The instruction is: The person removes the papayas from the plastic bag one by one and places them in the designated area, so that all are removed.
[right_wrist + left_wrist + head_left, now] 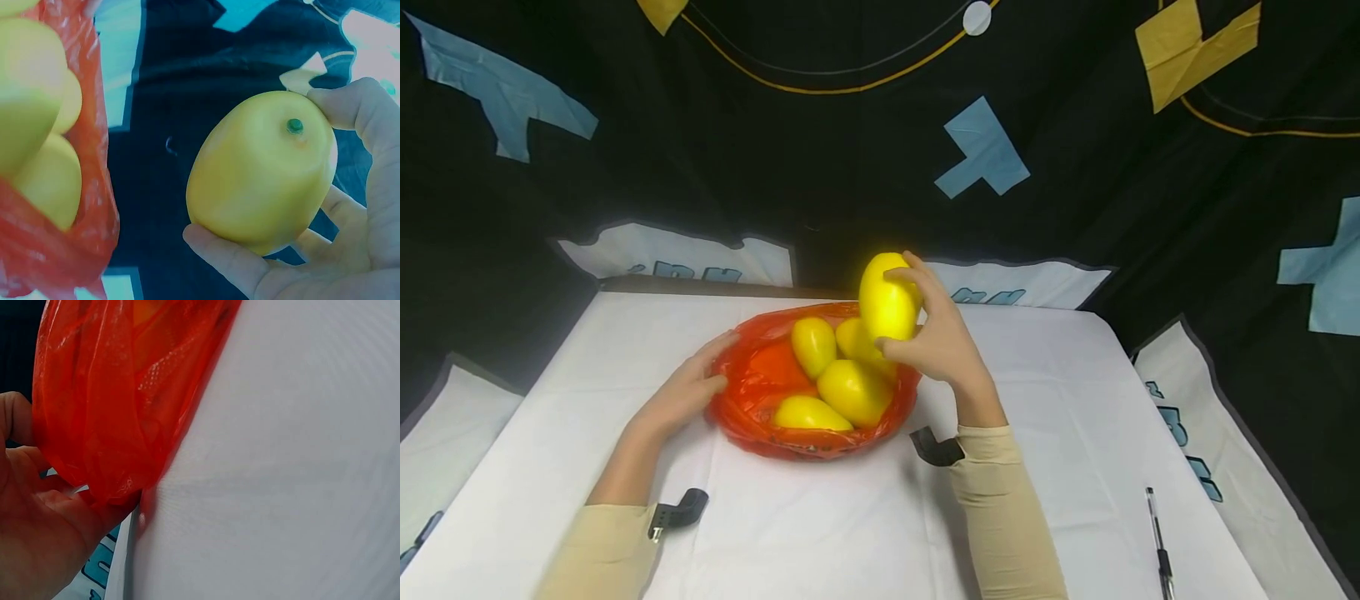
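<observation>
A red plastic bag (pixel 752 333) sits on the table with its mouth spread wide. Several smooth yellow mangoes (pixel 853 392) lie inside it. My left hand (pixel 688 387) grips the bag's left side; in the left wrist view, fingers of that hand (pixel 50 531) pass partly behind the red film (pixel 109 412). Above the bag's right edge, my right hand (pixel 936 337) holds up another yellow mango (pixel 887 298) between thumb and fingers. The right wrist view shows this mango (pixel 256 175) with a small green stem nub facing the camera.
The table (pixel 797 533) is covered in white cloth. A black-capped pen (pixel 1159 542) lies near its right front edge. Behind the table hangs a black cloth (pixel 820 158) with blue and yellow shapes. A black strap (pixel 677 510) sticks out from each wrist.
</observation>
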Demonstrator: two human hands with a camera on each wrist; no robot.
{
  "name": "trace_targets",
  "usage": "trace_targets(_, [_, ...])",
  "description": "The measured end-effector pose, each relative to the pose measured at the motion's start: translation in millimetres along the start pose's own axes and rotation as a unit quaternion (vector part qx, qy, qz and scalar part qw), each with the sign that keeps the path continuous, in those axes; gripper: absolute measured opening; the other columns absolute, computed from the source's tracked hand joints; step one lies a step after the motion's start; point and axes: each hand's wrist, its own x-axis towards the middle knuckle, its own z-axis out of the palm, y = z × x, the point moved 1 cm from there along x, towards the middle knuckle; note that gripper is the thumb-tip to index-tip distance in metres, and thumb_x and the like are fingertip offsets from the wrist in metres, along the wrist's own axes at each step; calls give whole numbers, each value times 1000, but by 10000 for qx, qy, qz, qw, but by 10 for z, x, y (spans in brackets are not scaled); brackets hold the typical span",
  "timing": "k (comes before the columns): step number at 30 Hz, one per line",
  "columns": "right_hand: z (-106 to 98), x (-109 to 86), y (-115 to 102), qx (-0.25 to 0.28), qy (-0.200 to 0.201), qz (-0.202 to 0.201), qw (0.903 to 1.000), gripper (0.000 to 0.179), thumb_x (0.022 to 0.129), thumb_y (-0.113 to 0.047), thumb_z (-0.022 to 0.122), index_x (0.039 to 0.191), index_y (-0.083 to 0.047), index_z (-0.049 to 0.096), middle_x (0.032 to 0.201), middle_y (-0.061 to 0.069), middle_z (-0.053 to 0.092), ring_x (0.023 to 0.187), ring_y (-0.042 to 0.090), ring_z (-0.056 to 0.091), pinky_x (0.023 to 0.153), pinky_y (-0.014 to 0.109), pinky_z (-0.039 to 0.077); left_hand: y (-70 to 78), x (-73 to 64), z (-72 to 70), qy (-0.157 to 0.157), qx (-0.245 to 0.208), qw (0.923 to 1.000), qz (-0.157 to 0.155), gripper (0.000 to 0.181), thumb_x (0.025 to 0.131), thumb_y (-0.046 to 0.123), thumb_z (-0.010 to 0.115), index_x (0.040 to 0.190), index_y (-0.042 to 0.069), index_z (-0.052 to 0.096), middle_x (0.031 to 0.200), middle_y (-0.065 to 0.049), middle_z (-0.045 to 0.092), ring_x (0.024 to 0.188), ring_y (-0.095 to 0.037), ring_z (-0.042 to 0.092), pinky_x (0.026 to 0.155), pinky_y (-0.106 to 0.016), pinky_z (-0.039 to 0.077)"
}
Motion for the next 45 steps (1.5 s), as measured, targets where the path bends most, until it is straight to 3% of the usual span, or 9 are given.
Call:
trace_targets(5, [-99,-58,32,93,93,251,9996,76,62,-16,83,130,-27,53,158,-12,22,130,23,38,88,45,54,0,-7,-11,9,28,10000,-10,70,92,2,48,156,13,23,161,-9,18,146,-36,15,110,-66,20])
trace_targets(11, [-232,-187,-120,70,222,371,9990,72,65,-9,78,132,-11,52,159,4,24,131,33,37,93,52,50,-5,-10,-16,33,40,10000,-32,70,92,3,48,156,15,23,161,-8,18,146,-36,15,110,-66,19])
trace_targets(15, [-307,-273,-100,22,381,509,9980,72,65,-7,77,132,-7,51,158,9,25,129,34,39,94,52,50,-3,-10,-6,1,-12,10000,-55,71,92,2,49,156,15,23,161,-8,18,146,-36,15,110,-67,19])
trace_targets(23, [-405,-361,206,156,554,603,9965,71,66,-4,77,132,-4,51,157,11,25,129,36,38,95,55,48,34,-4,2,-4,59,10000,-64,71,92,3,49,156,17,23,161,-8,18,146,-35,15,110,-66,19])
trace_targets(30, [-439,-365,705,38,600,835,9947,75,63,-11,82,131,-21,53,158,-6,23,132,29,36,94,53,48,32,-25,2,-30,-25,10000,-87,72,92,4,49,156,19,22,161,-7,18,146,-36,15,109,-68,20])
trace_targets(38, [-479,-415,945,-105,660,985,9929,73,62,-12,82,130,-19,54,157,-6,26,134,29,35,97,55,44,15,-24,0,-14,-15,10000,-39,71,91,1,48,156,16,23,161,-8,19,145,-36,16,109,-67,20])
trace_targets(45, [-465,-470,1150,-215,593,1557,9858,75,62,-12,82,131,-19,54,158,-6,24,132,32,37,99,56,42,4,-14,12,-59,-143,9999,57,71,91,1,49,156,14,23,161,-9,20,145,-37,16,110,-67,19])
